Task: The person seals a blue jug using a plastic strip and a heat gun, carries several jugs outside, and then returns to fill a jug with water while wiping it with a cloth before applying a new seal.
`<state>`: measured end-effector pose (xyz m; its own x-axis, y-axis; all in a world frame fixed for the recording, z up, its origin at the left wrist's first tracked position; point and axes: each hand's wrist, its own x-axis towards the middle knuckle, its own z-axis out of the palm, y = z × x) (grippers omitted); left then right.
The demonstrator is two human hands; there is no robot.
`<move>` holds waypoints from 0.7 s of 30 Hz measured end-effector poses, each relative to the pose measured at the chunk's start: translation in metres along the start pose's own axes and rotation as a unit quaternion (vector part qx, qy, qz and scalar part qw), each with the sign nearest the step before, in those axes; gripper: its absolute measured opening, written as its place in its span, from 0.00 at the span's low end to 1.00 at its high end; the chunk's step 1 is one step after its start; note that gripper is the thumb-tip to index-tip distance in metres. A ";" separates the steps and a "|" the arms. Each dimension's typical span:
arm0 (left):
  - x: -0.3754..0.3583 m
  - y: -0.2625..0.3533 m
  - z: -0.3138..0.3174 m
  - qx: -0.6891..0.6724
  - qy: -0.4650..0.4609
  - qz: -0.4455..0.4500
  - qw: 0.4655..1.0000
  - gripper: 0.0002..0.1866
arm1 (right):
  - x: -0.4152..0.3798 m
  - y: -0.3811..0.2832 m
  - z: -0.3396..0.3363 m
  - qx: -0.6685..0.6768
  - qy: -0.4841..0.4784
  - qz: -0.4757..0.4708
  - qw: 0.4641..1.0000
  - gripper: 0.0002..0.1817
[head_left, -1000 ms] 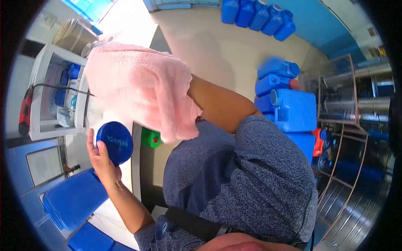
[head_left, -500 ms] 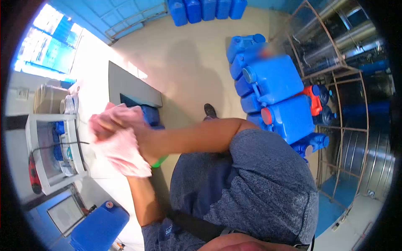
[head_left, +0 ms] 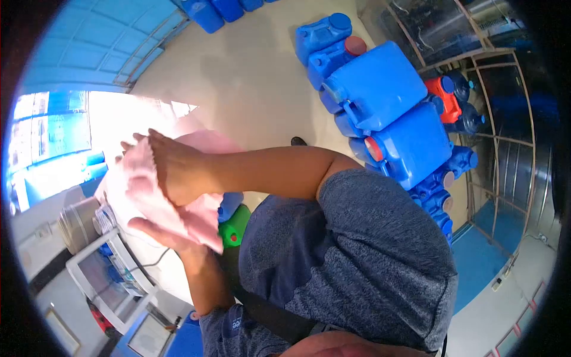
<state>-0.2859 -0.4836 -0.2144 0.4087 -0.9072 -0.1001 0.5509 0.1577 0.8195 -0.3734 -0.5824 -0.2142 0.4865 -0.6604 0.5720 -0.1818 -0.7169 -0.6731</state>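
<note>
A pink cloth is bunched and draped between my two hands, left of my body. My right hand reaches across from the right and presses against the cloth, its fingertips stretched apart past the upper edge. Under the lower part of the cloth is my left hand; its thumb side shows, while the cloth hides most of its fingers, which appear to hold it. Just right of the hanging corner, below my right forearm, stands a green container with a small red cap, beside a partly hidden blue container.
Large blue jugs stand in rows at the right, near a metal rack frame and a red-orange container. At the left are a white-framed cabinet and a beige bin. More blue jugs line the back.
My view has turned, so the jugs and cabinet sit differently. My right hand has gone from clutching the cloth to fingers spread against it, and the cloth hangs wider. The green container shows more.
</note>
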 end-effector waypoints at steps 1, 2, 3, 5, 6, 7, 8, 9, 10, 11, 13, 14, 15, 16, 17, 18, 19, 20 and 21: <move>0.018 0.004 0.002 0.002 -0.012 -0.010 1.000 0.53 | 0.001 0.008 -0.014 -0.022 -0.007 0.015 1.000 0.33; 0.034 0.005 0.010 0.003 -0.024 -0.021 0.999 0.54 | 0.001 0.005 -0.027 -0.040 -0.018 0.045 0.998 0.33; 0.041 -0.004 0.022 0.030 -0.034 -0.007 0.999 0.55 | 0.000 0.002 -0.041 -0.052 -0.020 0.075 0.996 0.32; 0.050 -0.027 0.045 0.090 -0.030 0.032 0.995 0.52 | 0.003 0.003 -0.052 0.051 0.043 0.123 0.990 0.29; 0.058 -0.038 0.045 0.093 -0.036 0.024 0.995 0.52 | 0.004 0.017 -0.054 0.006 0.019 0.094 0.995 0.28; 0.070 -0.051 0.040 0.245 -0.025 0.095 0.964 0.51 | 0.004 0.033 -0.053 -0.040 -0.004 0.066 0.997 0.26; 0.078 -0.058 0.032 0.320 -0.029 0.128 0.938 0.50 | 0.005 0.049 -0.048 -0.085 -0.028 0.038 0.995 0.25; 0.086 -0.065 0.024 0.392 -0.028 0.162 0.905 0.49 | 0.006 0.066 -0.040 -0.131 -0.051 0.011 0.990 0.24; 0.093 -0.068 0.014 0.227 -0.099 0.051 0.967 0.48 | 0.021 0.098 -0.011 -0.091 -0.071 0.031 0.993 0.24; 0.098 -0.070 0.015 0.139 -0.142 -0.010 0.980 0.48 | 0.035 0.130 0.018 -0.052 -0.090 0.054 0.993 0.25; 0.106 -0.074 0.020 0.002 -0.204 -0.116 0.972 0.47 | 0.045 0.145 0.016 0.048 -0.149 0.104 0.982 0.19; 0.110 -0.074 0.024 -0.053 -0.234 -0.151 0.959 0.46 | 0.041 0.142 0.016 -0.007 -0.113 0.099 0.989 0.20; 0.113 -0.074 0.029 -0.104 -0.261 -0.188 0.941 0.45 | 0.036 0.135 0.019 -0.062 -0.075 0.092 0.991 0.21; 0.117 -0.071 0.036 -0.125 -0.279 -0.203 0.930 0.46 | 0.032 0.122 0.013 -0.120 -0.037 0.085 0.988 0.23; 0.120 -0.066 0.043 -0.128 -0.293 -0.198 0.927 0.47 | 0.027 0.106 0.008 -0.179 -0.001 0.077 0.981 0.24; 0.121 -0.059 0.052 -0.122 -0.308 -0.185 0.925 0.49 | 0.020 0.087 0.004 -0.176 0.099 0.055 0.978 0.22; 0.122 -0.053 0.062 -0.111 -0.322 -0.161 0.926 0.50 | 0.013 0.068 -0.002 -0.173 0.198 0.031 0.964 0.21; 0.122 -0.046 0.070 -0.096 -0.331 -0.139 0.929 0.51 | 0.008 0.055 -0.014 -0.185 0.203 0.035 0.961 0.21; 0.121 -0.039 0.076 -0.078 -0.334 -0.117 0.932 0.52 | 0.004 0.042 -0.027 -0.115 0.153 0.056 0.980 0.22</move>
<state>-0.3129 -0.6289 -0.2157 -0.2519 -0.9560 0.1502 0.6881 -0.0677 0.7225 -0.4025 -0.6212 -0.2275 0.1793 -0.7488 0.6381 -0.4242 -0.6440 -0.6366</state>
